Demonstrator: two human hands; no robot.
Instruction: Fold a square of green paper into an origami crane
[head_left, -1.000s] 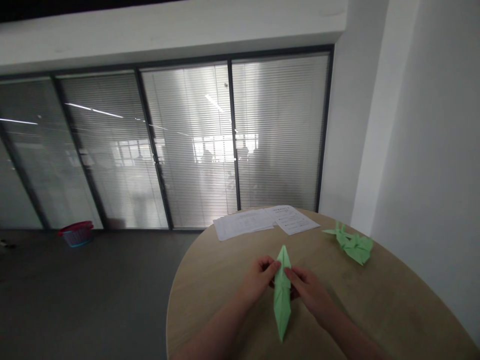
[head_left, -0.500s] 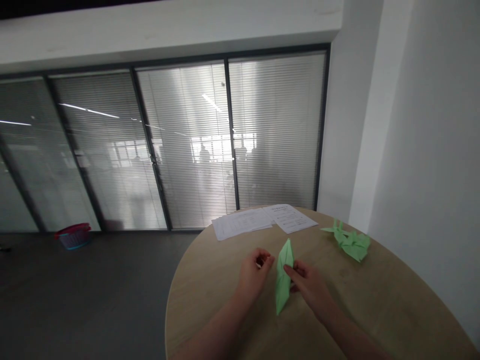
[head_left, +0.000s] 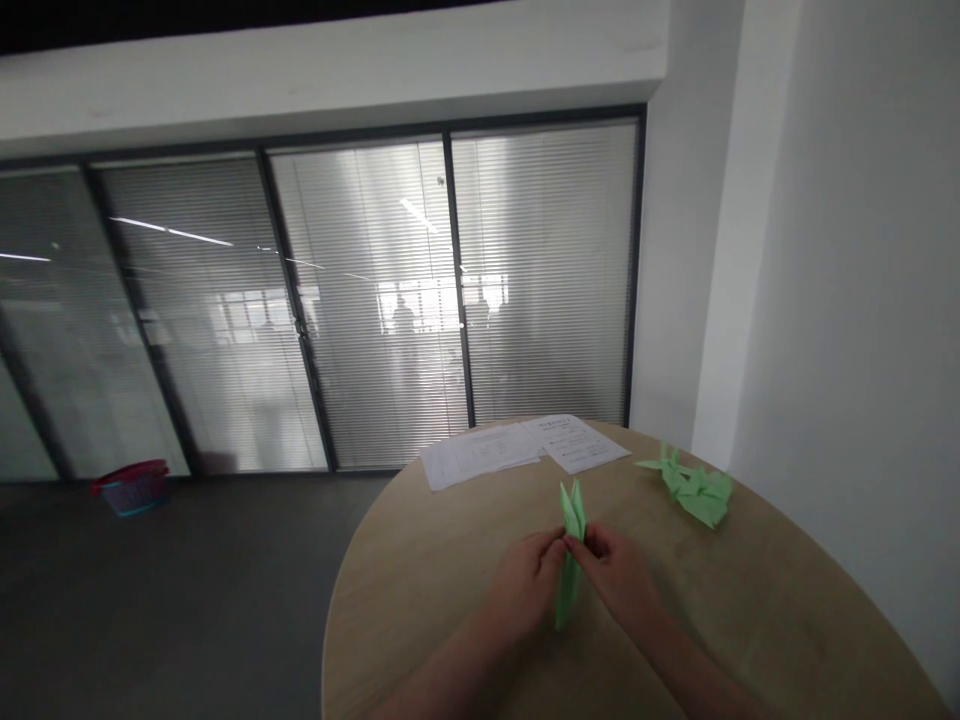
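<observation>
A long, narrow piece of folded green paper (head_left: 570, 590) stands on edge over the round wooden table (head_left: 750, 620), its two pointed tips up. My left hand (head_left: 529, 585) and my right hand (head_left: 619, 575) both pinch it near its middle, one from each side, fingers closed on the paper.
Several finished green paper figures (head_left: 694, 490) lie at the table's right rear. Two white printed sheets (head_left: 517, 450) lie at the far edge. Beyond are glass walls with blinds, a grey floor and a red-rimmed basket (head_left: 131, 487) at the left. A white wall stands close on the right.
My left hand, which had let go half a second ago, has come back and pinched the paper. The paper has turned on edge and its upper tips have parted.
</observation>
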